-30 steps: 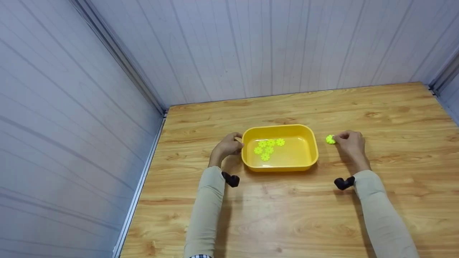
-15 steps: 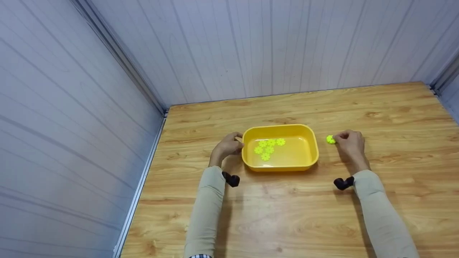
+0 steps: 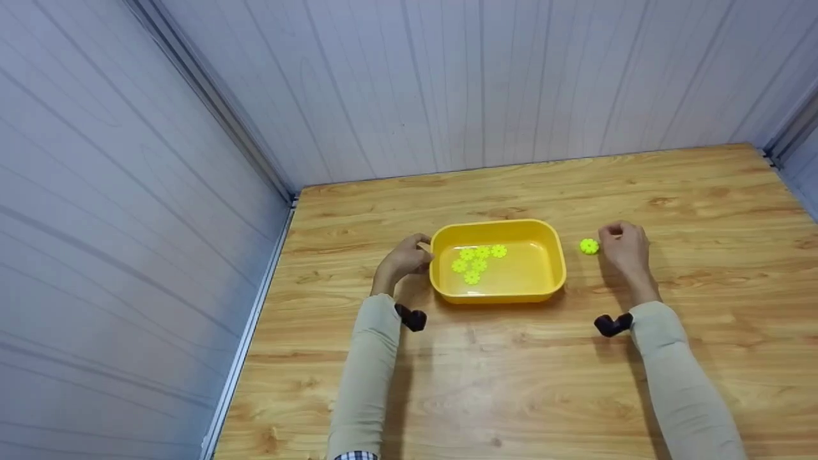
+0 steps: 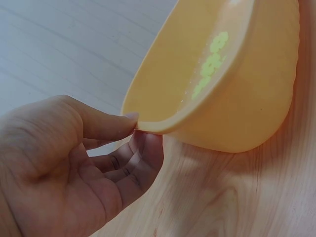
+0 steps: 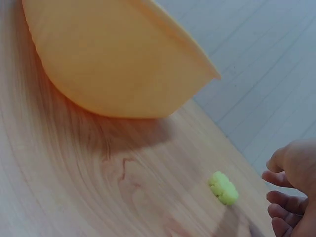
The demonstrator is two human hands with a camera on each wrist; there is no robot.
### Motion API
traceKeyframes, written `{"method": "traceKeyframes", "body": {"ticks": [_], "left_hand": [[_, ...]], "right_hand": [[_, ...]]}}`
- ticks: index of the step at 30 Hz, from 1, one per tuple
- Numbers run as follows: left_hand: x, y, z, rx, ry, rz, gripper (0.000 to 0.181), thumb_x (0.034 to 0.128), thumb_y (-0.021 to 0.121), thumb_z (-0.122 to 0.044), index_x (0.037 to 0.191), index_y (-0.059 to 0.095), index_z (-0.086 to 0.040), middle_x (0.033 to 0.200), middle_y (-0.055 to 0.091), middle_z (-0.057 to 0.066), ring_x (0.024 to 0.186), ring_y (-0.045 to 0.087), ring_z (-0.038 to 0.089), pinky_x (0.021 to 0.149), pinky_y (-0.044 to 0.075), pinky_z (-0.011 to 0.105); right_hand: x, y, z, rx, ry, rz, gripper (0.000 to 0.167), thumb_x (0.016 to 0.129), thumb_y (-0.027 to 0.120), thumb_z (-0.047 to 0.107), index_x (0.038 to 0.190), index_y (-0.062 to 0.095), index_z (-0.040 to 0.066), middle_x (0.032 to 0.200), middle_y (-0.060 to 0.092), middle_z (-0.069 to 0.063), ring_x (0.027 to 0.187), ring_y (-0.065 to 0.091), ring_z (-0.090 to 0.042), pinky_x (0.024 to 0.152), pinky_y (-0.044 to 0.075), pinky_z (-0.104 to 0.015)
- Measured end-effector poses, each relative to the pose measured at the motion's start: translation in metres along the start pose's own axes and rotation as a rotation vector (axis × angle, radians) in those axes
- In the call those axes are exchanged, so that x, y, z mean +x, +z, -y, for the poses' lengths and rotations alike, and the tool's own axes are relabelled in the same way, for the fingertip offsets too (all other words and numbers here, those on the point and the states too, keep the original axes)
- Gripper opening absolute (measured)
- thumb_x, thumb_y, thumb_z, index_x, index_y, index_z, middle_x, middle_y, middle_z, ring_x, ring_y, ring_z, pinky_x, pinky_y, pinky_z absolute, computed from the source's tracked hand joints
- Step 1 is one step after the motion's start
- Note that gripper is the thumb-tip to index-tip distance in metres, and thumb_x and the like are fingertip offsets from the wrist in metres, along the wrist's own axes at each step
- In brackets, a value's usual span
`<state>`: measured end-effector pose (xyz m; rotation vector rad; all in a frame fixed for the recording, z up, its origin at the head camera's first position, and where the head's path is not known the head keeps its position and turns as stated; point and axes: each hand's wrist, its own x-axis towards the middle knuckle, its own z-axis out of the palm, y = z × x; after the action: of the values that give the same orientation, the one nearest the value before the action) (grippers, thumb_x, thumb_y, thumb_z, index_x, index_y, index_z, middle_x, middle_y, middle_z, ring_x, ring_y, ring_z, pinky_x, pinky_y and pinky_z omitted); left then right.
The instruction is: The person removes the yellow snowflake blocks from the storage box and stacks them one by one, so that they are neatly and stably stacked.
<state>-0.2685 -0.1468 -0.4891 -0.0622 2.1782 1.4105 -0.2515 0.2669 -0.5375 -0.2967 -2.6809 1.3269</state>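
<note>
A yellow rectangular tub (image 3: 498,298) stands on the wooden table, with several neon yellow-green flower-shaped pieces (image 3: 479,264) lying flat inside, mostly towards its left. My left hand (image 3: 404,260) pinches the tub's left rim; in the left wrist view the thumb of that hand (image 4: 74,163) lies on top of the rim (image 4: 158,127) and the fingers beneath. Right of the tub, a flower-shaped piece (image 3: 589,246) rests on the table. Just right of it is my right hand (image 3: 627,252), apart from the piece (image 5: 223,188), its fingers loosely bent and holding nothing in the right wrist view.
The wooden table (image 3: 486,377) reaches back to a pale panelled wall (image 3: 447,83). Another panelled wall (image 3: 128,223) runs along the left side. Each sleeved wrist carries a black camera mount.
My right hand has let go of the flower-shaped piece outside the tub and moved slightly up and right from it. My left hand has kept its pinch on the rim.
</note>
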Motion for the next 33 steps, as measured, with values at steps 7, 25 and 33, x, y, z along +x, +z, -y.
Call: {"method": "traceKeyframes", "body": {"ticks": [7,25,33], "left_hand": [[0.001,0.000,-0.001,-0.001,-0.011,0.006,0.045,0.0924,0.053,-0.006,0.136,0.044,-0.004,0.118,0.054,0.024,0.080,0.055,0.019,0.097,0.046,0.048],[0.004,0.000,0.000,0.006,-0.015,0.008,0.043,0.0925,0.052,-0.006,0.135,0.044,-0.004,0.114,0.054,0.022,0.076,0.053,0.018,0.091,0.050,0.044],[0.005,-0.001,0.000,0.005,-0.032,0.005,0.042,0.0923,0.053,-0.006,0.134,0.046,-0.006,0.099,0.053,0.011,0.076,0.052,0.017,0.083,0.051,0.036]], "right_hand": [[-0.003,0.005,0.017,0.035,-0.022,0.012,0.040,0.098,0.046,0.029,0.117,0.058,-0.005,0.116,0.048,-0.023,0.095,0.047,-0.027,0.073,0.039,-0.032],[-0.011,0.034,0.064,0.086,-0.134,0.080,0.036,0.096,0.054,0.026,0.117,0.056,-0.003,0.119,0.047,-0.023,0.104,0.045,-0.034,0.087,0.037,-0.039],[-0.012,0.047,0.080,0.112,-0.200,0.121,0.035,0.095,0.059,0.025,0.117,0.056,-0.002,0.118,0.048,-0.022,0.107,0.046,-0.037,0.090,0.038,-0.041]]}}
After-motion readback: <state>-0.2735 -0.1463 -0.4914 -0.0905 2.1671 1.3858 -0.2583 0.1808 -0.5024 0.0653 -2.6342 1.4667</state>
